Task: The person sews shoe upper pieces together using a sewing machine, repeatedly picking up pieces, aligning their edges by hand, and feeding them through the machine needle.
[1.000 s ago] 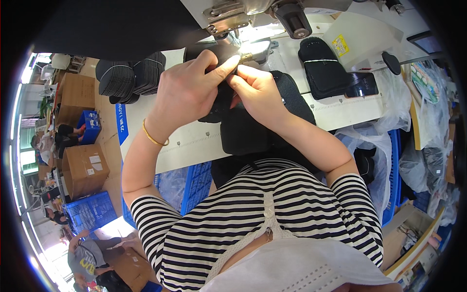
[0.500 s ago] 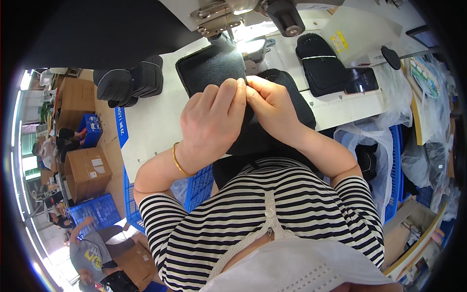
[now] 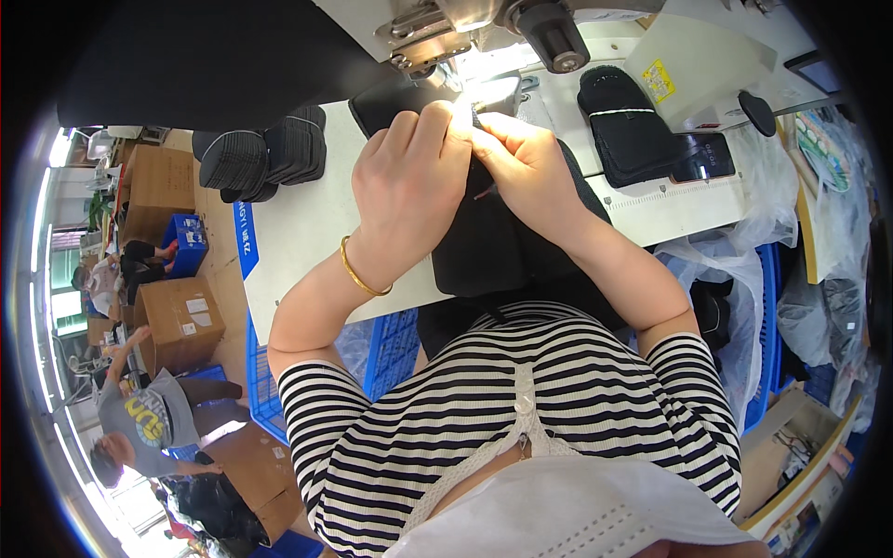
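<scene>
Black piece [image 3: 386, 100] pinched at upper centre

From the left, we see banded black stacks [image 3: 288, 149] at upper left. The black piece's visible corner points upper left; the hands hide its long axis. Left hand [image 3: 409, 181] and right hand [image 3: 528, 172] meet, fingertips closed on its edge. At upper right lies another banded stack [image 3: 633, 139].

Lettering: blue strip [image 3: 246, 232], grey shirt [image 3: 151, 420]; digits: phone [image 3: 702, 158].

Black piece [image 3: 386, 107] partly hidden behind left grip [image 3: 409, 191], sewing machine [image 3: 433, 46] cut off above
</scene>
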